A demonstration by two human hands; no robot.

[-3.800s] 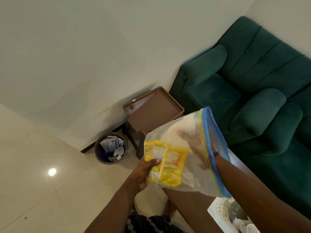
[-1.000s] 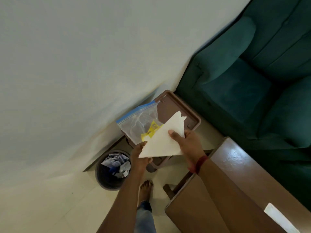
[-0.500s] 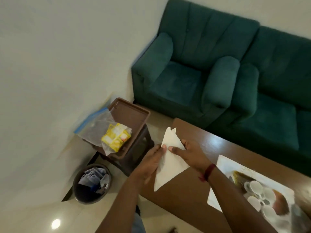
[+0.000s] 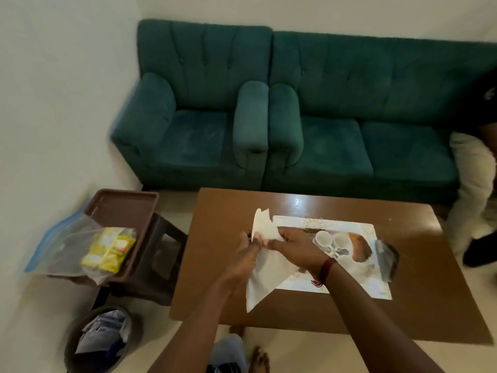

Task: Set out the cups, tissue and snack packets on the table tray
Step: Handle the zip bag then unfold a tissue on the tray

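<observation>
Fingertips of our left hand (image 4: 246, 255) and right hand (image 4: 294, 247) meet on the white tissue (image 4: 265, 274), each pinching its upper part between thumb and fingers, so the sheet hangs in a long point toward 6 o'clock over the near edge of the brown table (image 4: 403, 297). Our left palm turns inward with the knuckles toward 9 o'clock; our right hand lies over the sheet from 3 o'clock, wrist bent, a dark red band (image 4: 326, 267) around it. Both forearms reach up from the bottom of the view and converge at the tissue. Just past our right hand, toward 2 o'clock, two white cups (image 4: 332, 242) stand side by side on the patterned tray (image 4: 360, 281). Out at 9 o'clock, well apart from the table, the yellow snack packets (image 4: 109, 250) sit inside a clear bag (image 4: 61, 249) on a brown stool tray (image 4: 121, 208), with a bin (image 4: 99, 343) at 7 o'clock. A green sofa (image 4: 295, 111) fills 12 o'clock.
</observation>
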